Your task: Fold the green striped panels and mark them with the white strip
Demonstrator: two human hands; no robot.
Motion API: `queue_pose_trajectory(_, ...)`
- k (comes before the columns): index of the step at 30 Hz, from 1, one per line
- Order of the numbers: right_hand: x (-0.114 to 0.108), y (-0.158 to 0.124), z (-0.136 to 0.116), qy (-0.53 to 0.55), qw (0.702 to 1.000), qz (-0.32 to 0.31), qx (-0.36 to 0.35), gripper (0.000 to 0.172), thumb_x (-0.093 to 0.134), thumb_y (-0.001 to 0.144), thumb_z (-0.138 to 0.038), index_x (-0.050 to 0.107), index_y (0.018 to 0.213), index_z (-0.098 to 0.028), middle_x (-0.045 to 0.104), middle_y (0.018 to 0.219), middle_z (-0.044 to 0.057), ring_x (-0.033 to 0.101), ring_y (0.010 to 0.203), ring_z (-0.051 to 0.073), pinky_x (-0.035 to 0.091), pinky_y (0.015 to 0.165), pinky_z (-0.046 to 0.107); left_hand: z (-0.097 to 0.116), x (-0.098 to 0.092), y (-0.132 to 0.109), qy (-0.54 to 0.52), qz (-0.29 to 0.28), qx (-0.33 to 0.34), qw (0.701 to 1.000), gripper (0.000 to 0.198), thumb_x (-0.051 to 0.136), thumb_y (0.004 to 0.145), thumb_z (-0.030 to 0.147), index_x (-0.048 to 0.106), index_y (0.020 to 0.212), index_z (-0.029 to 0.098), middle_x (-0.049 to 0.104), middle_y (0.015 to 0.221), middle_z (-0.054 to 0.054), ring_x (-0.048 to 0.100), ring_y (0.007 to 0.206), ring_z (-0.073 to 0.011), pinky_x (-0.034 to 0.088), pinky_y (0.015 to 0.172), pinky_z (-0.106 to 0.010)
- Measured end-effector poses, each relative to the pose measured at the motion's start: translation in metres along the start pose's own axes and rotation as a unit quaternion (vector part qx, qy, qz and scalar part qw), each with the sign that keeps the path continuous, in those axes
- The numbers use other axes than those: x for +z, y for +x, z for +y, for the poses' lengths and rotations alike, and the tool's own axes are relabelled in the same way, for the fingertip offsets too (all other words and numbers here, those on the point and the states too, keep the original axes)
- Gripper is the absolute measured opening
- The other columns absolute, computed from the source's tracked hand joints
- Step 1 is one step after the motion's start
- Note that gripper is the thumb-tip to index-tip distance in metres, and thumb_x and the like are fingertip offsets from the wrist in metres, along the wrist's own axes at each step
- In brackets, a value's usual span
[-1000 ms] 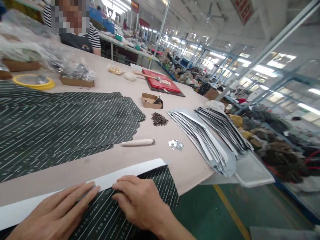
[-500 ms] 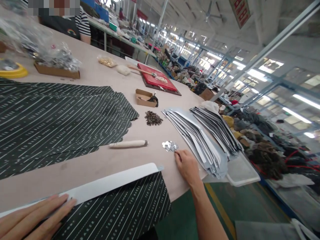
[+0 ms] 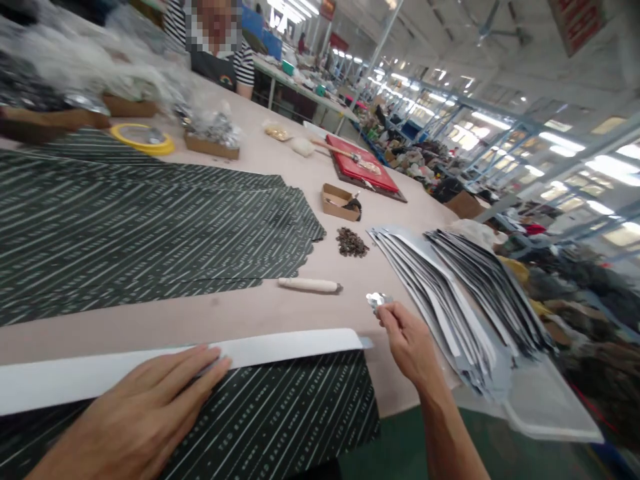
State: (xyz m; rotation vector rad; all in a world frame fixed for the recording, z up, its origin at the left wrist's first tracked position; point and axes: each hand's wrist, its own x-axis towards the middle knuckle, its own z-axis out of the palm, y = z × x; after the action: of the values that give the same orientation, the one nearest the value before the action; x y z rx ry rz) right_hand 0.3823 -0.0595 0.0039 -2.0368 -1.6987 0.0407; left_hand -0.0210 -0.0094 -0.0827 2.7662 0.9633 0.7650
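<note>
My left hand [image 3: 135, 413] is lying spread flat, fingers together and pressing on a white strip [image 3: 175, 367] folded along the top edge of a dark green printed sheet [image 3: 270, 413]. The sheet is lying on the table edge right in front of me, its white stripes and small TED BAKER lettering running slantwise. My right hand [image 3: 410, 343] is raised just above the table [image 3: 320, 313], pinching a small cluster of shiny silver pieces [image 3: 377, 301] between thumb and fingertips; I cannot make out each piece's exact shape. Just beside that hand, a stack of silver-backed sheets [image 3: 440, 300] is fanning out. Beyond it, a wooden-handled tool [image 3: 309, 285] and a heap of dark studs [image 3: 351, 243] are lying near a larger stack of the same dark printed sheets [image 3: 150, 233].
</note>
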Motion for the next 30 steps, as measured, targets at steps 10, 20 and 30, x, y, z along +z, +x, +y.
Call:
queue_pose_trajectory(10, 0.072, 0.006, -0.156, 0.055, 0.937, -0.187, -0.292, 0.024, 0.041, 0.102, -0.015, 0.057, 0.085, -0.021, 0.063, 0.079, 0.004, 0.058, 0.075, 0.020, 0.043, 0.071, 0.032, 0.029, -0.033, 0.024, 0.021, -0.021, 0.006, 1.000, 0.030, 0.044, 0.100, 0.011, 0.061, 0.124, 0.013, 0.066, 0.120, -0.010, 0.060, 0.117, -0.0247, 0.053, 0.098, -0.040)
queue_pose_trajectory(20, 0.094, 0.002, -0.174, -0.061, 0.909, -0.202, -0.360, 0.022, 0.047, 0.096, -0.013, 0.055, 0.077, -0.021, 0.057, 0.074, 0.005, 0.051, 0.070, 0.022, 0.038, 0.068, 0.035, 0.027, -0.028, 0.020, 0.003, -0.037, 0.007, 0.999, 0.030, 0.044, 0.100, 0.015, 0.059, 0.126, 0.009, 0.064, 0.122, -0.013, 0.059, 0.115, -0.0262, 0.053, 0.097, -0.041)
queue_pose_trajectory(30, 0.096, 0.011, -0.173, 0.125, 0.934, -0.288, -0.169, 0.009, 0.058, 0.092, -0.018, 0.066, 0.095, -0.020, 0.069, 0.080, 0.002, 0.063, 0.074, 0.018, 0.048, 0.070, 0.031, 0.029, -0.029, 0.020, -0.012, -0.039, -0.012, 0.999, 0.031, 0.048, 0.100, 0.014, 0.056, 0.130, 0.008, 0.063, 0.119, -0.010, 0.057, 0.114, -0.0236, 0.051, 0.098, -0.038)
